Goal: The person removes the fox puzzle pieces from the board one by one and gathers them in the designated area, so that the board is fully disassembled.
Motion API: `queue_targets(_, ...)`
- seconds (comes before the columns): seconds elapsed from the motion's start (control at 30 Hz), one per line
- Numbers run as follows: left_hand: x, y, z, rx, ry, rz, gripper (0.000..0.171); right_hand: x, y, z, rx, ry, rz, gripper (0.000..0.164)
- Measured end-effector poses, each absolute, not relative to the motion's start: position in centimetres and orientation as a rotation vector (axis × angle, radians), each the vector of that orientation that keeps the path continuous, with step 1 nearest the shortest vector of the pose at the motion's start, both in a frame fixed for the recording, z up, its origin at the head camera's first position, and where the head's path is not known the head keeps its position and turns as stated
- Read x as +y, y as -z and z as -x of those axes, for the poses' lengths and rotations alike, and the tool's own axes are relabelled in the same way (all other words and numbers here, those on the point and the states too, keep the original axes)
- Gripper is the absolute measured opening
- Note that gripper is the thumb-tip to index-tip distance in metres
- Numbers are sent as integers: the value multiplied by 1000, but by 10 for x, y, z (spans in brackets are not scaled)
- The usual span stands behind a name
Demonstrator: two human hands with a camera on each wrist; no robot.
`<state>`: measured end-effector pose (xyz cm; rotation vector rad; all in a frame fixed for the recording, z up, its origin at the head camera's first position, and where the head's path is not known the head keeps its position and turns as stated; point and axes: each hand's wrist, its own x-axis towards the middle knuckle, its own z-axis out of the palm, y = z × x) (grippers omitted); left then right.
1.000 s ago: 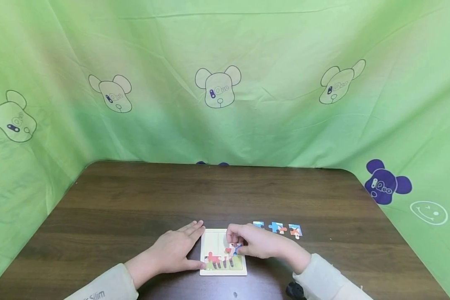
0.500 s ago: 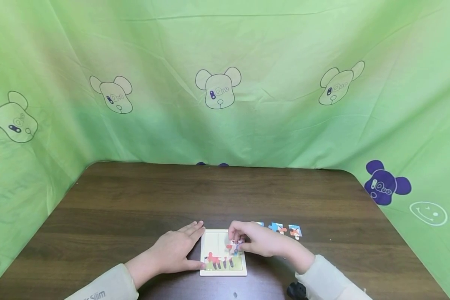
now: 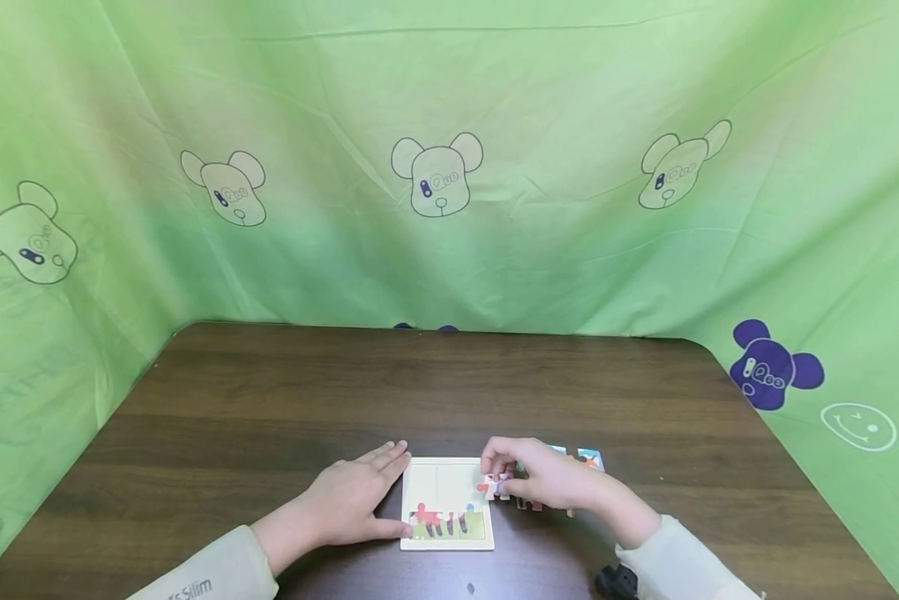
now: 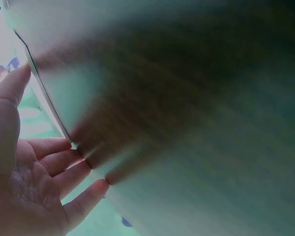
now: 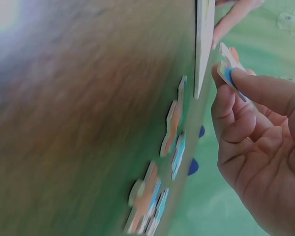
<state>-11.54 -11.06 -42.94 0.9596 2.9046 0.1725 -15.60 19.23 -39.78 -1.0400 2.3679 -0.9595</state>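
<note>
My right hand (image 3: 546,475) pinches a jigsaw piece (image 5: 232,78), coloured white, red and blue, between thumb and fingers. It holds the piece at the right edge of a pale square puzzle tray (image 3: 449,546). Striped legs on green and a bit of red show on the pieces (image 3: 467,527) fitted along the tray's bottom row; its upper part is bare. My left hand (image 3: 347,502) lies on the table along the tray's left side, fingers straight, with the thumb at the lower left corner. In the left wrist view its fingertips touch the tabletop.
Several loose jigsaw pieces (image 5: 145,199) lie on the dark wooden table (image 3: 307,392) to the right of the tray, partly hidden under my right hand in the head view. A green printed curtain (image 3: 539,275) hangs around the table's back and sides.
My right hand has moved right with the pinched piece, from above the tray to its right edge. The spot it covered in the tray now shows. My left hand has stayed still.
</note>
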Motion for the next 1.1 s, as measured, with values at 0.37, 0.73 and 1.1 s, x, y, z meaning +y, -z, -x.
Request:
queue_targets(0.37,-110,428,116,2910,-164,-960,89,212,398,155,2337,1049,976,20)
queue_targets(0.73,-110,427,116,2914,-177,-964,89,235,400,153,2375,1099,1005,17)
queue_targets(1.1,-110,428,115,2901,-182,-939,90,262,403,147,2384,1158,1017,16)
